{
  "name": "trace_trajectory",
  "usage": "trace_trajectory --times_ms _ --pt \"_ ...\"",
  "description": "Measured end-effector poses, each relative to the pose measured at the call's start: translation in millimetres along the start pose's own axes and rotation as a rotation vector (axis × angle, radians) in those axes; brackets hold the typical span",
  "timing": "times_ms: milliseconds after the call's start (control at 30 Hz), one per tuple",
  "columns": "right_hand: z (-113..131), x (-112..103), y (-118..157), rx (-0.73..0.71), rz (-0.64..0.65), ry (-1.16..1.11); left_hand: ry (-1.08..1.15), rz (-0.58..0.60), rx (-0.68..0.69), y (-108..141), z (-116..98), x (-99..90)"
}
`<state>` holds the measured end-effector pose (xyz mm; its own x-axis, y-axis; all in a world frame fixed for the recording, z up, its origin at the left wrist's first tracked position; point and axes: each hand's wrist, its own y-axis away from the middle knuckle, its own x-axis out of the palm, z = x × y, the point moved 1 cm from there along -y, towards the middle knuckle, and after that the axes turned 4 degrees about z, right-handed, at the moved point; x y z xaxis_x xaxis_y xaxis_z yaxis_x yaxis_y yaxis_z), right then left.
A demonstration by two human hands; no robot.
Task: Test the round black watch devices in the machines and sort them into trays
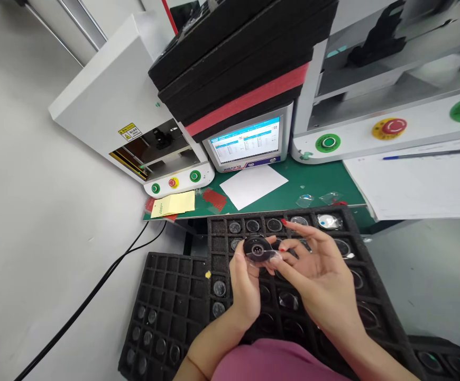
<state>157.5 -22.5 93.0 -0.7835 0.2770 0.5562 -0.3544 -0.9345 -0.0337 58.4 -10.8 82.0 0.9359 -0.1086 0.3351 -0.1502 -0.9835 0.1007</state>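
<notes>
A round black watch-like part [257, 247] with a ring of small contacts at its centre is in my left hand [246, 280], whose fingers wrap its edge. My right hand [323, 270] pinches a piece of clear film [274, 256] at the part's lower right side; its other fingers are spread. Both hands are above a black foam tray [352, 222] with round parts in its compartments.
A second foam tray [170, 296] lies at lower left. Behind are a monitor [249, 140], stacked black foam [238, 69], two white machines with buttons, white paper [254, 186], yellow notes [173, 204] and a pen [432, 154]. Black cables [95, 288] hang at left.
</notes>
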Motion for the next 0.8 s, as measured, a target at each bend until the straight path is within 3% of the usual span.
trace_trajectory --times_ms 167,300,500,567,667,733,800 --pt "-2.3 0.6 0.1 0.016 0.016 -0.009 -0.107 0.086 0.07 0.9 -0.7 -0.3" --pt "-5.3 -0.4 1.4 0.028 0.028 0.008 -0.147 0.025 0.052 1.2 -0.1 0.1" --pt "-20.0 -1.1 -2.6 -0.275 -0.16 0.263 -0.274 -0.016 0.095 6.0 -0.4 1.6" --pt "-27.2 -5.4 -8.8 -0.318 -0.198 0.344 -0.263 0.003 0.072 3.3 -0.3 -2.2" --pt "-34.5 -23.5 -18.0 -0.268 -0.274 0.406 -0.29 -0.022 0.062 -6.1 3.0 -26.8" --pt "-35.3 -43.0 -19.4 -0.264 -0.343 0.439 -0.499 -0.102 0.129 -13.0 9.0 -58.9" --pt "-34.8 -64.5 -15.7 -0.293 -0.388 0.477 -0.844 -0.158 0.223 -17.3 19.1 -98.5"
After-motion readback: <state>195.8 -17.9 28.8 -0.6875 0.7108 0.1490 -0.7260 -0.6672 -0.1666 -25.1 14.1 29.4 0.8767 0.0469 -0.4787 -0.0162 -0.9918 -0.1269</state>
